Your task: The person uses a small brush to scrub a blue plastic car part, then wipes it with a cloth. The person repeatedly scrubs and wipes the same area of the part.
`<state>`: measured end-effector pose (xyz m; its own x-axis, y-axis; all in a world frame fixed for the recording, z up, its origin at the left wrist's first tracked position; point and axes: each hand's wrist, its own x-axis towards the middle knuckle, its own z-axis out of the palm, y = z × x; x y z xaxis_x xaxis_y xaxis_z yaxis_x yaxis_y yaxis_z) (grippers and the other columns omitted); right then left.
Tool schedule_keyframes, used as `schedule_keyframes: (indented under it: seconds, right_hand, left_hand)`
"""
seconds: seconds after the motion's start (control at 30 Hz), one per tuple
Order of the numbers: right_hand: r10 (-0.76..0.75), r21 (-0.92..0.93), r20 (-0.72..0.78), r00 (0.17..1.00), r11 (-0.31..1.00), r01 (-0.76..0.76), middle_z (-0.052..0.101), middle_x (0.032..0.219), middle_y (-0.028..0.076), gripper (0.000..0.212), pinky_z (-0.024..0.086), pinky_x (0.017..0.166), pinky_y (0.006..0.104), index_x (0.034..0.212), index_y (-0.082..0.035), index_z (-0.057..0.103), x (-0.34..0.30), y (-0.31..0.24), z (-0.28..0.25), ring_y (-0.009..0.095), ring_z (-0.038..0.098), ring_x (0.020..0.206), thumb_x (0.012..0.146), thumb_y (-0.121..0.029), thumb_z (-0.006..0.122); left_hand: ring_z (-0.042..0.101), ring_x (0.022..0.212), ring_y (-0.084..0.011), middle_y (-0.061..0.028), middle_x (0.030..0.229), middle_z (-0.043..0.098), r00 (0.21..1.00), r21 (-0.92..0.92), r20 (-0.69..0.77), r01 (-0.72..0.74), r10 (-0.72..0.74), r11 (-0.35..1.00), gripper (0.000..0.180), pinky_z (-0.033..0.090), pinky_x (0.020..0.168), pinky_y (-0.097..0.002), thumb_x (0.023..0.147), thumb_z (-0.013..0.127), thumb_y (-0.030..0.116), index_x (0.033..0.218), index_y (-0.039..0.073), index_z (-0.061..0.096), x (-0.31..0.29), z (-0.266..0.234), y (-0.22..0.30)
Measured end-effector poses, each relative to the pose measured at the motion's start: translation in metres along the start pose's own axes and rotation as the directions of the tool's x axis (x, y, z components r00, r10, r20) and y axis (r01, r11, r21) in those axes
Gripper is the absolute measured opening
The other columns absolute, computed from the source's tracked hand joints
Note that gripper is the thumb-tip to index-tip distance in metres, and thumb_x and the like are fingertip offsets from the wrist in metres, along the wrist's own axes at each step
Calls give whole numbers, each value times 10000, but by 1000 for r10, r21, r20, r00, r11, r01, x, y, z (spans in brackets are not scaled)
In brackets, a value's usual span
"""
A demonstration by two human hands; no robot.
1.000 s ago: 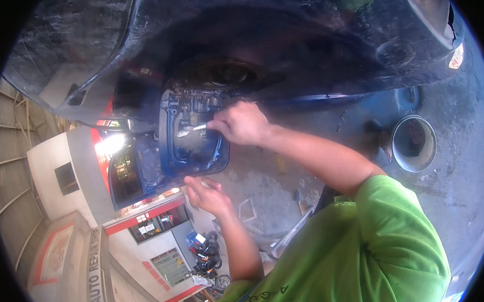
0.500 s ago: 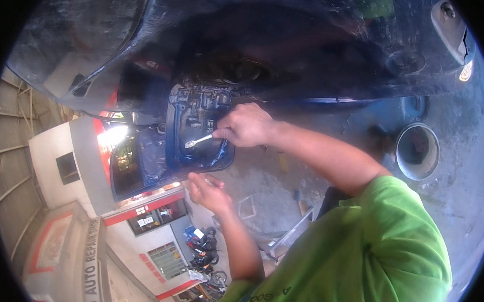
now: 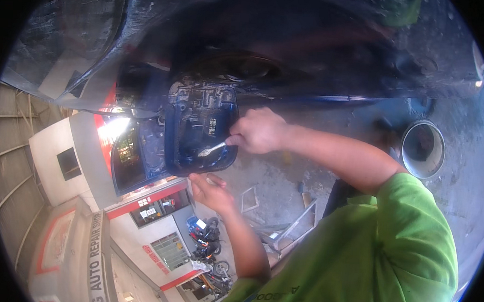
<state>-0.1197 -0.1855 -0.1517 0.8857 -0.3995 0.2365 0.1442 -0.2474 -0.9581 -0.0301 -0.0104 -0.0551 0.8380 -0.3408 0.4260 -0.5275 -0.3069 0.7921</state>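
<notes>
A dark blue fuel-filler flap (image 3: 172, 139) stands out from the car body, its moulded inner side toward me. My right hand (image 3: 258, 131) pinches a small slim brush (image 3: 218, 146), much like a toothbrush. Its whitish head lies over the lower part of the flap's inner side, below a small printed label (image 3: 212, 126). Just under the flap's lower edge is my left hand (image 3: 212, 193), thumb and forefinger apart. The forefinger tip meets that edge; no held object shows in this hand.
Dark car bodywork (image 3: 324, 51) fills the upper area. A round whitish bucket (image 3: 423, 148) stands on the grey floor at right. Below my arms lie a metal frame (image 3: 298, 225) and a small wooden-handled tool (image 3: 305, 197). Several motorbikes (image 3: 207, 231) stand by a white building with red trim.
My right hand and the brush have shifted slightly right and down over the flap. The flap appears nearer my left fingertips. My left hand has barely moved.
</notes>
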Motion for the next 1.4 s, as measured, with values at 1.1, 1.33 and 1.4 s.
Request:
schedule_keyframes:
  seconds: [1.1, 1.33, 1.4]
  right_hand:
    - [309, -62, 128, 942, 951, -303, 757, 1084, 156, 458, 529, 974, 521, 1050, -114, 798, -12, -16, -20, 364, 670, 1143, 985, -527, 612]
    - [123, -270, -61, 991, 953, -135, 767, 953, 179, 498, 591, 843, 485, 1005, -74, 781, -15, -6, -39, 357, 744, 960, 1013, -520, 560]
    - [276, -356, -132, 952, 883, -305, 766, 926, 185, 497, 603, 805, 476, 1015, -65, 772, -18, -9, -38, 363, 754, 906, 1027, -504, 540]
  left_hand:
    - [478, 490, -117, -128, 852, 644, 997, -59, -35, -64, 62, 996, 601, 314, 416, -224, 1107, 448, 493, 1193, -86, 581, 4, 9, -15]
    - [483, 464, -120, -99, 727, 613, 998, -90, 22, -55, 57, 994, 542, 327, 417, -227, 1118, 442, 459, 1046, -54, 600, 6, 1, -18]
    - [476, 461, -115, -79, 690, 582, 999, -96, 19, -40, 42, 995, 525, 325, 413, -230, 1116, 453, 458, 1011, -36, 596, 6, 0, -18]
